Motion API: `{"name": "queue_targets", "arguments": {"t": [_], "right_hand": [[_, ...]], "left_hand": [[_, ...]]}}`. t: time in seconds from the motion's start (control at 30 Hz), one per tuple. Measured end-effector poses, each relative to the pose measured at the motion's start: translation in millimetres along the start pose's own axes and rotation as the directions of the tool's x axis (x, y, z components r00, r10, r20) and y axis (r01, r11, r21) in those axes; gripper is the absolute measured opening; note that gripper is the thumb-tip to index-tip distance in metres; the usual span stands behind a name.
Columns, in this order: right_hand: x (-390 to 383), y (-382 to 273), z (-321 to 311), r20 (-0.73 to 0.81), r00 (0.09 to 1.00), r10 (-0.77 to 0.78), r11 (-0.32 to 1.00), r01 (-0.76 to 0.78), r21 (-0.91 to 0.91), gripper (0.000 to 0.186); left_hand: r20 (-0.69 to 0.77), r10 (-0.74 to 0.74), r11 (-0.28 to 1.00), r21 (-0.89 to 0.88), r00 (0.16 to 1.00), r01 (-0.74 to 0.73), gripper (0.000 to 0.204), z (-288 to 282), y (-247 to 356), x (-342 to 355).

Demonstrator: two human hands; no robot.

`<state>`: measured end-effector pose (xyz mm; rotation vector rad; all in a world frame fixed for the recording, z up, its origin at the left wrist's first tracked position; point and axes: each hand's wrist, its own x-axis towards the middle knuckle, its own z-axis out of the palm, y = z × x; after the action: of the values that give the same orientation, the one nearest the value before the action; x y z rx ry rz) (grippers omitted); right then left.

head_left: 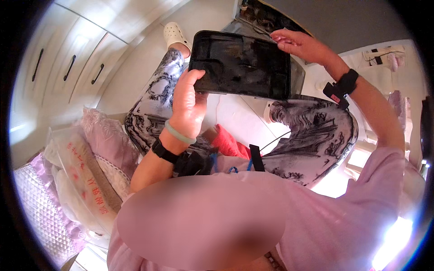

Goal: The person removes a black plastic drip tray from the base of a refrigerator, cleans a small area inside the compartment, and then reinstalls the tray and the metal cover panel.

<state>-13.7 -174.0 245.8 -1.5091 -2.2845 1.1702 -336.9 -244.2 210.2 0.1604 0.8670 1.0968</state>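
Note:
A shallow black tray point(244, 65) with a raised rim and several moulded sections is tilted up above my knees. Dull brownish marks show on its inner face. My left hand point(187, 97) grips its lower left corner, thumb over the front and the other fingers behind. At the tray's upper right corner is my right hand point(300, 44), its fingers curled together. Whether it touches the rim, and what small thing its fingers may hold, I cannot make out.
White drawers point(68, 67) with black handles line the left. A dark open compartment point(271, 20) holding clutter lies beyond the tray. Beside my left leg are a clear plastic bag point(81, 176) and pink quilted cloth point(43, 203). Red cloth point(228, 142) lies between my legs.

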Motion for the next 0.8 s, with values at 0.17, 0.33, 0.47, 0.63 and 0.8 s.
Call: {"name": "queue_targets", "arguments": {"t": [0.17,0.33,0.47,0.63,0.8], "right_hand": [[-11.6,-24.5,-3.8,0.049,0.997,0.063,0.997,-0.065,0.044,0.041],[-26.4,-26.6,-18.0,0.038,0.997,0.065,0.995,-0.068,0.069,0.042],[-45.9,-30.7,-25.3,-0.042,0.994,0.097,0.968,-0.085,0.238,0.042],[-67.2,-62.6,-22.9,-0.045,0.973,0.227,0.888,-0.188,0.42,0.043],[-79.6,-50.1,-3.7,-0.165,0.962,0.216,0.742,-0.051,0.668,0.043]], "left_hand": [[-0.108,-0.071,0.997,0.003,0.992,0.072,0.022,-2.4,13.5,-7.2],[-0.079,-0.076,0.996,0.043,0.994,0.079,0.03,12.4,27.5,-12.7],[-0.042,-0.118,0.992,0.035,0.992,0.12,0.026,33.3,37.8,-22.3],[-0.048,-0.263,0.958,0.102,0.964,0.267,0.024,29.7,58.2,-25.1],[0.02,-0.18,0.96,0.221,0.983,0.171,0.03,39.6,65.0,-29.1]]}}
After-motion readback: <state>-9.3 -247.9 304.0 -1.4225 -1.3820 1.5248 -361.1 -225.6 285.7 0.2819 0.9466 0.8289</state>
